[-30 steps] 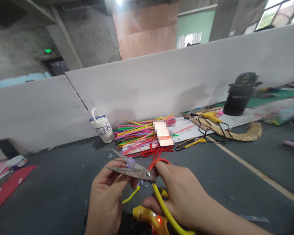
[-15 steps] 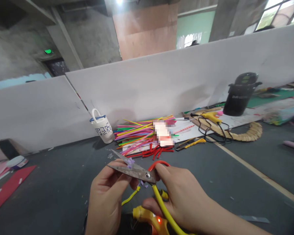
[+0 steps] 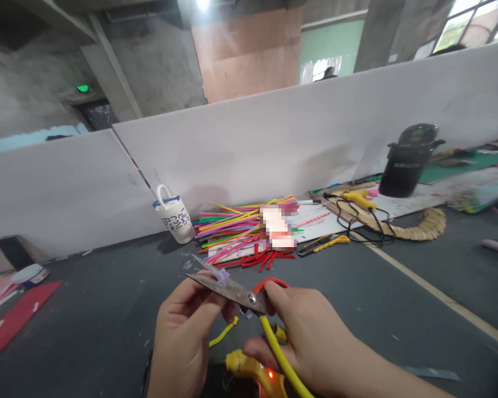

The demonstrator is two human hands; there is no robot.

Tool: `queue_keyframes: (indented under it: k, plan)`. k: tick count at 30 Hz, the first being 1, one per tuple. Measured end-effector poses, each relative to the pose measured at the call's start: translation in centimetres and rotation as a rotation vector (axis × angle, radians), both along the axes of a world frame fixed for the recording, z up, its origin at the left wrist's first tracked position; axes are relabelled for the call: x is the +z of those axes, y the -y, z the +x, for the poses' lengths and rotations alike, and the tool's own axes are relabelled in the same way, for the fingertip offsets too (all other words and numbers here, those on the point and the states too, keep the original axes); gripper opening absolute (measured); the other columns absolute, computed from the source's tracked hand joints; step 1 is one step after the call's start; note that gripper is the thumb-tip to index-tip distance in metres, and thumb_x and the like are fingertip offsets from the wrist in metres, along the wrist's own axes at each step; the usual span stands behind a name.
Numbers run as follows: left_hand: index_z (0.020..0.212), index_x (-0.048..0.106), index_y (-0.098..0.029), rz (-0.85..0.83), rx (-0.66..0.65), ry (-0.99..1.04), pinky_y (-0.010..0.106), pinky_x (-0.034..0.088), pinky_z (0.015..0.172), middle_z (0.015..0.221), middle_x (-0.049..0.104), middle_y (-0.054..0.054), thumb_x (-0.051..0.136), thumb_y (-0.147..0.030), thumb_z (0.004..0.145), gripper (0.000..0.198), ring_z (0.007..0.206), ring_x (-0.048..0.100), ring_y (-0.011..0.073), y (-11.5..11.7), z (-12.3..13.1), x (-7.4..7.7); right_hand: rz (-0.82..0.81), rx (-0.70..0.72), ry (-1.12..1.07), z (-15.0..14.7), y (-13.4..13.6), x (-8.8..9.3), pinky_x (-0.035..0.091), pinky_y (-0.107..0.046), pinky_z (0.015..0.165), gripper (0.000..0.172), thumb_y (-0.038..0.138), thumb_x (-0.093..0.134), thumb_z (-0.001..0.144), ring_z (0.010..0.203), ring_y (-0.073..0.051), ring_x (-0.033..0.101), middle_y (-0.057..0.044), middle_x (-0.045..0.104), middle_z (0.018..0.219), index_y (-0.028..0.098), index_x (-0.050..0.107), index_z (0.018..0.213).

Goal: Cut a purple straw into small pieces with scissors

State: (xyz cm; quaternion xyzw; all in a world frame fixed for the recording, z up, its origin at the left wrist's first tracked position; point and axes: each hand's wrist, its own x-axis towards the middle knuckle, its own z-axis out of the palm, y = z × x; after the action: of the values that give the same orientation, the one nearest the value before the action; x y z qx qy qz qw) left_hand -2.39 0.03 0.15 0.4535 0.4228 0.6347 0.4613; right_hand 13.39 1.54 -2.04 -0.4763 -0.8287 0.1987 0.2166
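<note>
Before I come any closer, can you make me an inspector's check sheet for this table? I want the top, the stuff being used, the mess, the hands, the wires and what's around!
Surface: dark table, small scraps scattered on it.
Job's things: scissors, blades apart, with a small purple piece between them.
Clutter: pile of coloured stems, yellow-handled cutter, yellow glue gun with a red light glowing.
Hands: right hand grips the scissors by the handles; left hand seems to pinch the purple piece, partly hidden by a blade.
Cables: black cable in loose loops by another yellow tool.
Surroundings: white partition behind; white cup and black bottle in front of it.
</note>
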Motion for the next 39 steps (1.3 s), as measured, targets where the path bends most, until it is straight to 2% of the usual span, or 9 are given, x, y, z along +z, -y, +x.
queue_keyframes:
  k: [7, 12, 16, 23, 30, 35, 39]
  plan:
    - [0.065, 0.068, -0.018, -0.013, -0.005, 0.044, 0.018, 0.043, 0.051, 0.057, 0.063, -0.002, 0.064, -0.007, 0.068, 0.012, 0.051, 0.053, 0.0091, 0.08, 0.00, 0.32, -0.015, -0.008, 0.043, -0.21, 0.03, 0.19, 0.026, -0.025, 0.049, 0.050, 0.070, 0.047, 0.072, 0.055, -0.019, 0.053, -0.003, 0.061, 0.066, 0.020, 0.050, 0.079]
    - [0.064, 0.067, -0.018, -0.021, -0.013, 0.008, 0.019, 0.043, 0.050, 0.056, 0.063, -0.003, 0.063, -0.006, 0.069, 0.013, 0.050, 0.053, 0.0095, 0.18, -0.13, 0.54, -0.076, -0.003, 0.065, -0.23, 0.16, 0.56, 0.024, -0.024, 0.047, 0.044, 0.064, 0.047, 0.076, 0.053, -0.018, 0.053, -0.003, 0.061, 0.065, 0.021, 0.050, 0.078]
    - [0.067, 0.068, -0.019, -0.009, 0.007, -0.003, 0.017, 0.043, 0.051, 0.058, 0.063, -0.003, 0.064, -0.009, 0.071, 0.011, 0.052, 0.053, 0.0084, 0.07, -0.23, 0.14, -0.052, -0.010, 0.047, -0.20, 0.32, 0.71, 0.025, -0.024, 0.049, 0.046, 0.066, 0.052, 0.072, 0.058, -0.020, 0.056, -0.003, 0.062, 0.069, 0.021, 0.050, 0.080]
    - [0.066, 0.069, -0.019, -0.035, -0.015, 0.098, 0.016, 0.044, 0.051, 0.059, 0.065, -0.004, 0.067, -0.012, 0.070, 0.008, 0.051, 0.054, 0.0076, 0.05, 0.01, -0.18, 0.014, -0.015, 0.066, -0.23, 0.35, 0.24, 0.026, -0.026, 0.049, 0.051, 0.071, 0.045, 0.073, 0.058, -0.023, 0.058, -0.004, 0.062, 0.069, 0.020, 0.049, 0.081]
    - [0.067, 0.070, -0.019, -0.088, -0.020, 0.186, 0.017, 0.045, 0.050, 0.060, 0.066, -0.003, 0.069, -0.013, 0.066, 0.006, 0.050, 0.054, 0.0078, -0.02, 0.34, -0.06, -0.008, -0.056, 0.048, -0.31, 0.57, 0.55, 0.026, -0.026, 0.048, 0.048, 0.066, 0.055, 0.068, 0.059, -0.024, 0.059, -0.003, 0.063, 0.068, 0.020, 0.052, 0.083]
    - [0.065, 0.070, -0.018, -0.083, -0.006, 0.156, 0.018, 0.045, 0.050, 0.059, 0.065, -0.002, 0.069, -0.014, 0.065, 0.004, 0.050, 0.054, 0.0086, 0.02, 0.26, 0.01, 0.014, -0.044, 0.062, -0.22, 0.50, 0.31, 0.023, -0.026, 0.047, 0.050, 0.070, 0.049, 0.071, 0.057, -0.024, 0.058, -0.004, 0.063, 0.067, 0.021, 0.052, 0.081]
    - [0.066, 0.070, -0.017, -0.097, -0.004, 0.141, 0.018, 0.046, 0.051, 0.057, 0.064, -0.002, 0.069, -0.015, 0.065, 0.003, 0.050, 0.054, 0.0089, -0.03, 0.17, 0.04, -0.026, -0.041, 0.036, -0.10, 0.27, 0.28, 0.022, -0.024, 0.046, 0.044, 0.064, 0.046, 0.077, 0.051, -0.019, 0.054, -0.002, 0.062, 0.063, 0.021, 0.051, 0.077]
